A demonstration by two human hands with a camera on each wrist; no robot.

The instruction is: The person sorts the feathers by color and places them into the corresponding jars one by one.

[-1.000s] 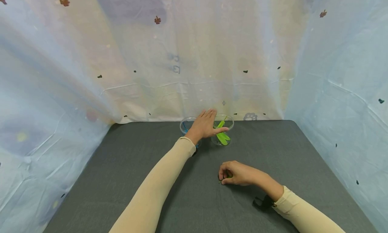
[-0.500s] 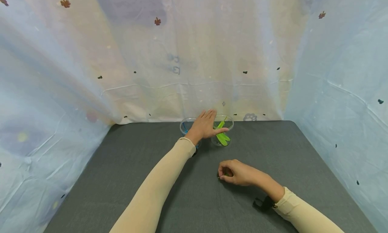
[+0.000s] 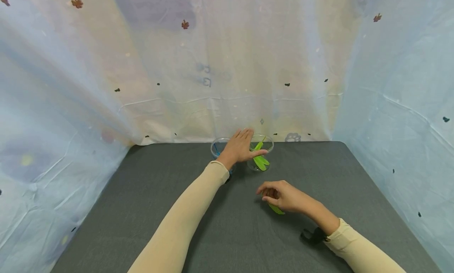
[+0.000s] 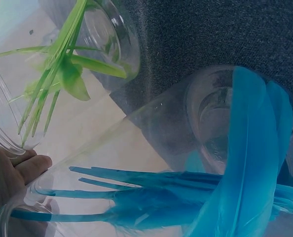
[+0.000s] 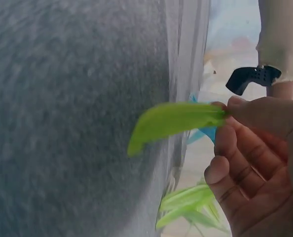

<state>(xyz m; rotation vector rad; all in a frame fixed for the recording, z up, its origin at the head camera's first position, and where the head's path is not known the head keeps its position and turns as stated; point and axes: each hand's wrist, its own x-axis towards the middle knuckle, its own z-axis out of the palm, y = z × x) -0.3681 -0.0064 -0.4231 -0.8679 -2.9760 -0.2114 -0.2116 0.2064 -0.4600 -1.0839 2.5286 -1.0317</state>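
Observation:
My right hand (image 3: 288, 196) pinches a green feather (image 5: 173, 121) by its shaft between thumb and finger, just over the table. In the right wrist view the feather points away from the fingertips, with its tip bent down. At the back of the table, my left hand (image 3: 238, 147) lies with straight fingers and the thumb spread across the tops of two clear jars. Green feathers (image 4: 70, 74) fill the right jar (image 3: 272, 145), quills upward. Blue feathers (image 4: 250, 148) stand in the left jar (image 3: 211, 147), largely covered by the left hand and forearm in the head view.
A dark grey cloth covers the table (image 3: 159, 194). Pale patterned curtains (image 3: 234, 68) close off the back and both sides, right behind the jars. A black wrist mount (image 3: 313, 236) hangs below the right wrist.
My right hand has lifted slightly and turned, so the green feather, mostly hidden before, now shows below the fingers. The left hand and the jars have stayed in place.

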